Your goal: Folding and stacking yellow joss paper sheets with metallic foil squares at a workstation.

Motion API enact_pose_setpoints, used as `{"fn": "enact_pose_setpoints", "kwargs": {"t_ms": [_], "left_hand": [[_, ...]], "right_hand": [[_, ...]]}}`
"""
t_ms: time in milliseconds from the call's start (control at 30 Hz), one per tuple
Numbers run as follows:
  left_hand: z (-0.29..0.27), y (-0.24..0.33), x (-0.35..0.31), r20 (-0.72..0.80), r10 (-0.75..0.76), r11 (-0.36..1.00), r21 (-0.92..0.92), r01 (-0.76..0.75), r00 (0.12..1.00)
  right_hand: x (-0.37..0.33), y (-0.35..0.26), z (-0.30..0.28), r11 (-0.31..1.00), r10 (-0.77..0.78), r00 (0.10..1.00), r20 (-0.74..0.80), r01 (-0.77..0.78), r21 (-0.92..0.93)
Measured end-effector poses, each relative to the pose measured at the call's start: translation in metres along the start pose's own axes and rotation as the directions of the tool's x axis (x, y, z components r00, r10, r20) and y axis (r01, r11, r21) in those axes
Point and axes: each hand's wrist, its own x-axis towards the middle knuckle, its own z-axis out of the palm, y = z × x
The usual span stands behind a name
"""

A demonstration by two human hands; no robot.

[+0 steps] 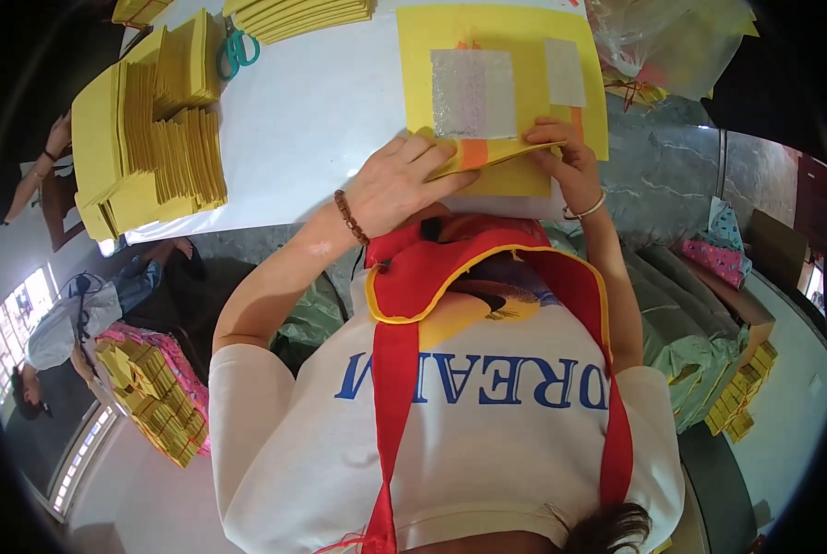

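A yellow paper sheet (413,55) lies at the table's near edge, with a greyish translucent panel (455,97) and a narrower pale panel (566,74) on it. Its near part, or another yellow sheet on top, is lifted into a folded edge (501,150) with an orange strip. My left hand (390,185) holds this folded edge from the left, fingers closed over it and thumb beneath. At the right end, my right hand (570,162) pinches the same edge between thumb and fingers.
Stacks of folded yellow paper (141,120) stand on the white table (293,129) at left, with teal-handled scissors (238,54) beside them. More yellow sheets (298,17) lie at the back. A clear plastic bag (667,42) sits at back right. Other people are at left.
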Motion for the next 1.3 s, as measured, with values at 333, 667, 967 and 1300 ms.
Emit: {"fn": "enact_pose_setpoints", "kwargs": {"t_ms": [333,667,967,1300], "left_hand": [[-0.005,-0.009,0.004,0.06,-0.01,0.997,-0.073,0.014,0.998],[-0.009,-0.002,0.005,0.042,-0.042,0.999,-0.027,0.043,0.998],[-0.004,-0.008,0.004,-0.143,-0.148,0.977,-0.172,0.123,0.979],[0.004,-0.01,-0.001,-0.213,-0.081,0.991,-0.117,0.057,0.974]], "right_hand": [[-0.001,0.0,-0.001,0.997,0.052,0.999,-0.012,-0.052,0.06],[-0.001,0.0,-0.001,0.993,0.064,0.998,-0.011,-0.063,0.096],[-0.001,0.006,-0.009,0.987,-0.01,0.999,0.04,0.003,0.159],[-0.004,0.006,0.003,0.967,0.186,0.981,-0.062,-0.172,0.189]]}}
